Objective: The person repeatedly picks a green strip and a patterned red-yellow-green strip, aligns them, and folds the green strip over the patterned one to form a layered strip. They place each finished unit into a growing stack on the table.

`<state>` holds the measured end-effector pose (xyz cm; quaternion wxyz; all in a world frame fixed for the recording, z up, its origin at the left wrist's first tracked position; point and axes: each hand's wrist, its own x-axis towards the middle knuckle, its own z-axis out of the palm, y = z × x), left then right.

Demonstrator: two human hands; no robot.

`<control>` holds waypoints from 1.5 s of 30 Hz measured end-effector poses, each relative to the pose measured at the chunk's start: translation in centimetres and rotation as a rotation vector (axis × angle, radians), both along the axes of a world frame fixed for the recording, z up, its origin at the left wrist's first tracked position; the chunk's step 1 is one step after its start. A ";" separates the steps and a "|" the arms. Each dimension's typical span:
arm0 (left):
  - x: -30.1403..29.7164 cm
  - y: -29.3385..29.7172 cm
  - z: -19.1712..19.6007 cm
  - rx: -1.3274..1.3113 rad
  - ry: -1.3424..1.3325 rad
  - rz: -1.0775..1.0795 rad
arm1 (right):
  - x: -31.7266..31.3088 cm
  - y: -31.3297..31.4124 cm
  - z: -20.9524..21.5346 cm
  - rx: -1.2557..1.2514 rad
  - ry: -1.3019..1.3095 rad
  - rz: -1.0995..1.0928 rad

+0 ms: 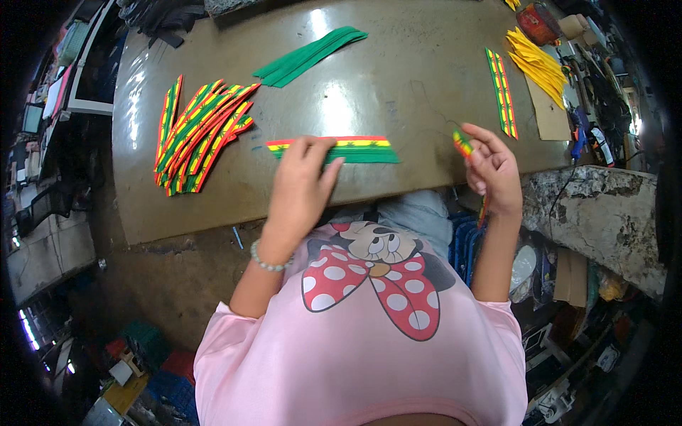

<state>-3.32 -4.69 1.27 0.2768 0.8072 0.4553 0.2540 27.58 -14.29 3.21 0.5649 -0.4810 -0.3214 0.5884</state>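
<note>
While pressed flat, left hand (302,177): fingers spread on the striped red-yellow-green strip (355,148) lying on the brown table (398,85)
Right hand (491,170): fingertips pinching a small striped piece (462,142), near table edge
Left side: pile of striped strips (199,135)

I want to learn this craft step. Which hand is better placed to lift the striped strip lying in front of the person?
Probably the left hand: its fingers already rest on the striped strip. The right hand is busy, its grip closed on a small striped piece.
</note>
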 end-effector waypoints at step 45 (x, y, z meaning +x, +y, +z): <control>-4.6 1.1 0.2 -0.017 0.175 0.193 | -16.1 10.0 -1.0 -0.026 -0.876 0.390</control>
